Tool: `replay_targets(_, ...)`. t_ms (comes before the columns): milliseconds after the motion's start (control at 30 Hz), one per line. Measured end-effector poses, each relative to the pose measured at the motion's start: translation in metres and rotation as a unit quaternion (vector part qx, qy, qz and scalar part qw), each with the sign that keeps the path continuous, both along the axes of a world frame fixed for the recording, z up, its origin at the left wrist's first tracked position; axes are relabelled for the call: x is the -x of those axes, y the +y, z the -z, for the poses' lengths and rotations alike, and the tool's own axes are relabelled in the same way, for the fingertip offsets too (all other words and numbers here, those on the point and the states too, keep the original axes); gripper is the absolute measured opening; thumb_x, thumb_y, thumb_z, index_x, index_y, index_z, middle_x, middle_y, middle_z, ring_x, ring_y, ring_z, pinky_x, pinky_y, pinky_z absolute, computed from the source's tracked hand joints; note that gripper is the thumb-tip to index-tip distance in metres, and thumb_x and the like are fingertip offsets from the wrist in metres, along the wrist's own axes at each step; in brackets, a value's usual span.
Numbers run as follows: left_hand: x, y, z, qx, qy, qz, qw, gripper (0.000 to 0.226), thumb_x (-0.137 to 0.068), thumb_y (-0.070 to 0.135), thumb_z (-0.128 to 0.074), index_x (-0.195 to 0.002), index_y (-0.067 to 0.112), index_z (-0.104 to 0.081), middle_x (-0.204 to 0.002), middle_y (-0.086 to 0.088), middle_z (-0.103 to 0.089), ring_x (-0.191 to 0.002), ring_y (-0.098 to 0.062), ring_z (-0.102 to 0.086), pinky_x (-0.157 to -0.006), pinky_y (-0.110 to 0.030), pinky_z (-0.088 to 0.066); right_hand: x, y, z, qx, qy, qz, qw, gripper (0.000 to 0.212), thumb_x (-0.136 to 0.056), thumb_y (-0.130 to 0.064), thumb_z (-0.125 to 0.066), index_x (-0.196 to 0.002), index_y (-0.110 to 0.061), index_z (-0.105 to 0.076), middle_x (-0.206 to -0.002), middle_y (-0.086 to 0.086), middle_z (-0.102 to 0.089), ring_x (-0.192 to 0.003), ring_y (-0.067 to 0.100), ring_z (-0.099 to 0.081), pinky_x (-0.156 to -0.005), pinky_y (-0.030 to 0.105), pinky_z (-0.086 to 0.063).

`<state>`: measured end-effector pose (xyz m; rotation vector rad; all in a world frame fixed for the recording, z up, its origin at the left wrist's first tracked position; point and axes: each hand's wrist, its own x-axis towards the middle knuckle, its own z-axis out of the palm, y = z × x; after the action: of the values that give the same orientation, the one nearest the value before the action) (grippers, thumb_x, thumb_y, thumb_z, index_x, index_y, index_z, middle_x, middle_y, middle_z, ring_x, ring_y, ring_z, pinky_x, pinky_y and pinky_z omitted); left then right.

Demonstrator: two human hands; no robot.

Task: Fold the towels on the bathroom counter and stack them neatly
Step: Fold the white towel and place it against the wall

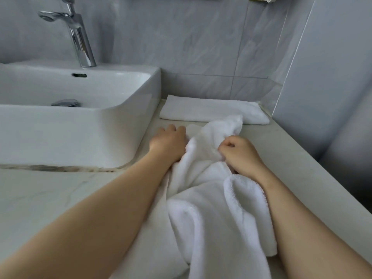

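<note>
Gripping the rumpled towel [205, 178] with both my left hand [169, 141] and right hand [239, 154], fingers curled into cloth, folded towel [201, 109] beyond.

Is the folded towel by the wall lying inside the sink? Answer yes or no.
No, the folded towel lies flat on the counter, right of the sink.

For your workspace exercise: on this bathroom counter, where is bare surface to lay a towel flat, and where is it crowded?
Free: the counter in front of the sink, left of the left forearm; a narrower strip right of the right hand, toward the wall. Crowded: the middle, where both hands, the left hand included, grip the crumpled towel, and the back, taken by the folded towel.
</note>
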<state>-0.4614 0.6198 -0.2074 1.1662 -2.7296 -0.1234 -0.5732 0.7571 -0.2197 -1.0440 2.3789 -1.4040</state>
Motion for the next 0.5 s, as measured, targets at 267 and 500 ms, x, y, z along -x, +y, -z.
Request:
replay_targets(267, 0.006, -0.008, 0.002, -0.067, 0.033, -0.021, 0.997, 0.023, -0.093, 0.027, -0.043, -0.106, 0.011, -0.052, -0.118, -0.011, -0.050, -0.102, -0.030, -0.054, -0.072, -0.033, -0.037, 0.012, -0.019, 0.003, -0.154, 0.116, 0.055, 0.980, 0.068, -0.077, -0.054, -0.062, -0.135, -0.029, -0.038, -0.133, 0.009, -0.039, -0.119, 0.031, -0.039, -0.085, 0.034, -0.034)
replay_targets(500, 0.004, -0.006, 0.002, -0.053, 0.200, 0.009, 0.978, 0.031, -0.090, 0.019, -0.049, -0.061, 0.011, -0.044, -0.078, -0.006, -0.046, -0.081, -0.032, -0.054, -0.051, -0.029, -0.027, 0.013, -0.022, 0.005, 0.018, 0.095, -0.004, 0.995, 0.018, -0.080, -0.009, -0.059, -0.084, -0.026, -0.057, -0.086, -0.002, -0.061, -0.065, 0.005, -0.053, -0.052, 0.007, -0.038)
